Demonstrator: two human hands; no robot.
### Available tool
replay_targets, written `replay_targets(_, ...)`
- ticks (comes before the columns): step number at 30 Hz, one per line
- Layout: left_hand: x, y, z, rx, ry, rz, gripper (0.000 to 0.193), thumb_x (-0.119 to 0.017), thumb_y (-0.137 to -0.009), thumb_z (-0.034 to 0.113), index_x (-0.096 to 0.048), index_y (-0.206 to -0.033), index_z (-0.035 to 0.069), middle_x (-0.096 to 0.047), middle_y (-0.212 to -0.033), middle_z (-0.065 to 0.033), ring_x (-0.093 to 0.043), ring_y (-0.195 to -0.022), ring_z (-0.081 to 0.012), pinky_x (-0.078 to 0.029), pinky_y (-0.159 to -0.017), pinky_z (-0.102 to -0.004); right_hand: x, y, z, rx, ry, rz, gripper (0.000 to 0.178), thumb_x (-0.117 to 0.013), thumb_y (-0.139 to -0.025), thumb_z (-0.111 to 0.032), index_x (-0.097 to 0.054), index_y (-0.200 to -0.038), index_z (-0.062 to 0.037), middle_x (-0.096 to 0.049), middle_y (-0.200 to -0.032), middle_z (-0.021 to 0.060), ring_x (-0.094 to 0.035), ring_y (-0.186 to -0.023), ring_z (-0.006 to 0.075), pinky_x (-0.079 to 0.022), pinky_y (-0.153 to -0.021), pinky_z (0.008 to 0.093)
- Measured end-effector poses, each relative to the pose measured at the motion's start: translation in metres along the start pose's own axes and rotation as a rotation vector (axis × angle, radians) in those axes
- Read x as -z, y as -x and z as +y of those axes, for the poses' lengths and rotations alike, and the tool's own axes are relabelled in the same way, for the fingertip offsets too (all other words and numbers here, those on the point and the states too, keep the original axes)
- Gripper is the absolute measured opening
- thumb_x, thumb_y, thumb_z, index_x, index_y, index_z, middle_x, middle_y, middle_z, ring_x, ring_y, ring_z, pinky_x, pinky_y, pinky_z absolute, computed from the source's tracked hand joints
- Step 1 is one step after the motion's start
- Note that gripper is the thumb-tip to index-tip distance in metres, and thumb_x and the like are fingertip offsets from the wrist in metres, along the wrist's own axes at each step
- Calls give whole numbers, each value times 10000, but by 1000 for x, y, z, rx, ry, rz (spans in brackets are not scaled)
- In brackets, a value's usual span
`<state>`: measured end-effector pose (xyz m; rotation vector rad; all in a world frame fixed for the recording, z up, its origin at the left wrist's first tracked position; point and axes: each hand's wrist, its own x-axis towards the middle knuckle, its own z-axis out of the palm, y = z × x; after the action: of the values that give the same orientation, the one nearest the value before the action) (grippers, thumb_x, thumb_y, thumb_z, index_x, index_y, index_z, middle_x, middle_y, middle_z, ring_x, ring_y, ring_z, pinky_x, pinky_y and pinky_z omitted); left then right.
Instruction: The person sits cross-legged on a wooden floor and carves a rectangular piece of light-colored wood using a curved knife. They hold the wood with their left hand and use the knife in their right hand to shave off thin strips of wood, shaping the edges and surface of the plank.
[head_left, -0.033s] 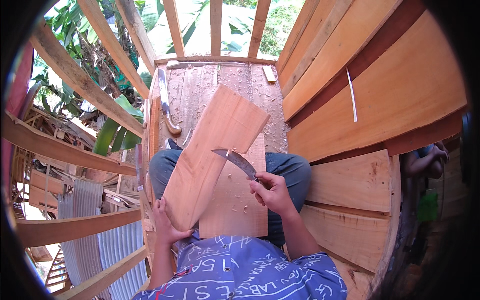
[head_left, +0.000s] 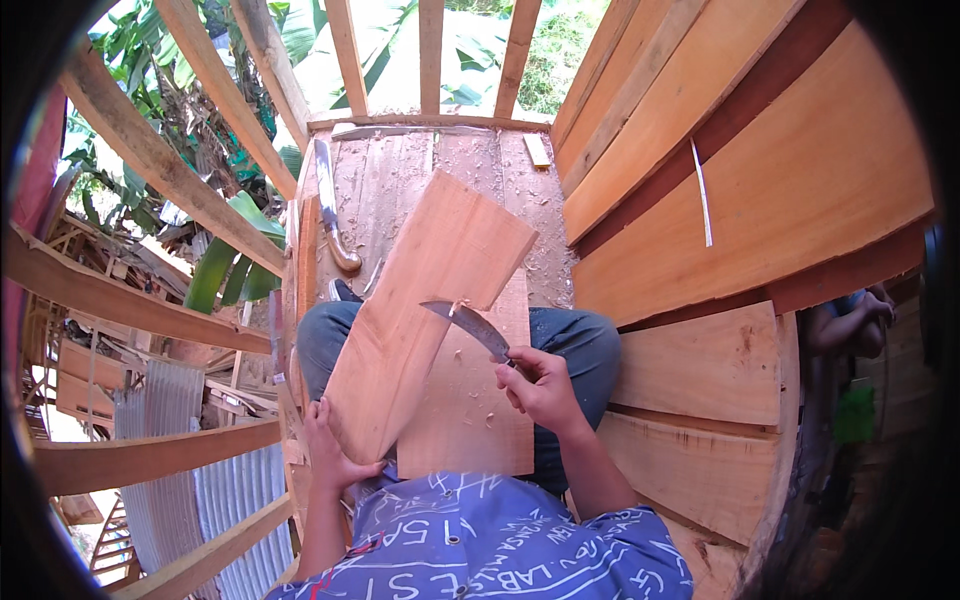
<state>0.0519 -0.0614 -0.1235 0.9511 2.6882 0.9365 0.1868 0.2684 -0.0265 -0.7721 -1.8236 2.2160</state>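
1. Flat, smooth-faced, orange-tan wooden board (head_left: 400,310), fine-grained, notched along its right edge; it is slanting across the seated person's lap.
2. Left hand (head_left: 338,448); it is grasping the board's lower corner, fingers spreading along the left edge, thumb stretching along the bottom edge.
3. Curved, dark metal knife (head_left: 482,329), tapering to a point; its blade is crossing the board at the notch, a pale wood curl showing beside it.
4. Right hand (head_left: 542,388); it is clenching the knife's handle, fingers mostly hiding it.
5. Second tan wooden board (head_left: 470,425), straight-sided; it is lying partly beneath the first, bearing loose shavings.
6. Long, pale-bladed knife with a hooked brown handle (head_left: 346,259); it is resting on the shaving-strewn plank floor (head_left: 390,160).
7. Small, yellow rectangular block (head_left: 538,151); it is lying near the floor's far right corner.
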Motion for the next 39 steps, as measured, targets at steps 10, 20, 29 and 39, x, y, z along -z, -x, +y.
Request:
replay_targets(10,0,-1,0,-39,10,12,1394,-879,-326,543,-251,-1458,27,-277,-1400,-271,-303,-1303,-449,-257,-1092,-533,-9,0,-6,-66,-7,20,186,-654,-907,-141,-675,-1009,13,-590,-679,-12,-516,-549,25,-413,-477,207)
replay_targets(20,-3,2,-5,-44,11,12,1401,-881,-332,554,-238,-1460,30,-283,-1388,-263,-302,-1297,-447,-262,-1082,-535,-16,2,7,189,308,-166,111,-624,-918,-80,-664,-977,5,-584,-660,-13,-466,-474,18,-344,-410,180)
replay_targets(29,-2,2,-3,-37,49,18,1389,-885,-324,530,-248,-1458,44,-282,-1392,-252,-304,-1295,-438,-262,-1089,-522,-27,-2,12,354,256,249,157,-664,-887,-65,-666,-1008,34,-570,-677,-36,-453,-526,11,-335,-468,190)
replay_targets(39,-5,0,-10,-54,-35,16,1399,-878,-307,544,-258,-1446,20,-297,-1379,-251,-310,-1287,-434,-266,-1086,-519,-13,-3,0,505,356,163,157,-694,-863,-54,-681,-993,33,-595,-692,4,-473,-550,10,-359,-475,199)
